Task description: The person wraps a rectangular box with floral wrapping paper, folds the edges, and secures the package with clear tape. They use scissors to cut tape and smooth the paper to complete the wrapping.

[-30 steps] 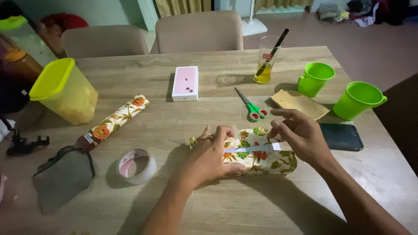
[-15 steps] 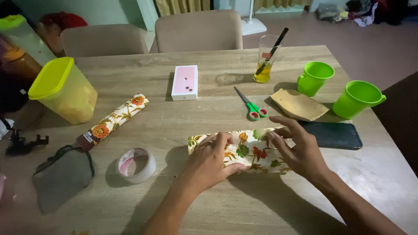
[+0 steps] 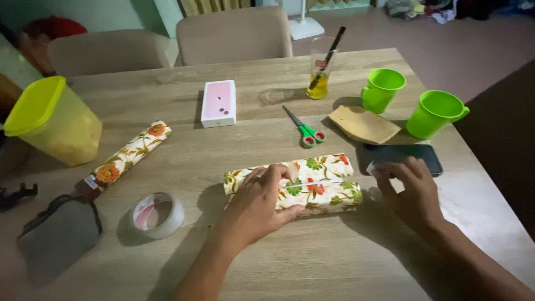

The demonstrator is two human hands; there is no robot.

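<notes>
Hands frame a rectangular box wrapped in floral paper [image 3: 312,184] at centre frame on the wooden bench [image 3: 312,262]. The left hand [image 3: 257,202] presses flat on the box's near left part, apparently pinning the wrap; the right hand [image 3: 412,192], loose-fingered and grasping nothing visible, rests just right of it, by a dark phone [image 3: 409,154].

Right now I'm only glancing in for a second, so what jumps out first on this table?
The floral-wrapped box at the table's middle, with the left hand pressing on it and the right hand just off its right end. Behind them, two bright green cups stand at the far right, and green scissors lie mid-table.
</notes>
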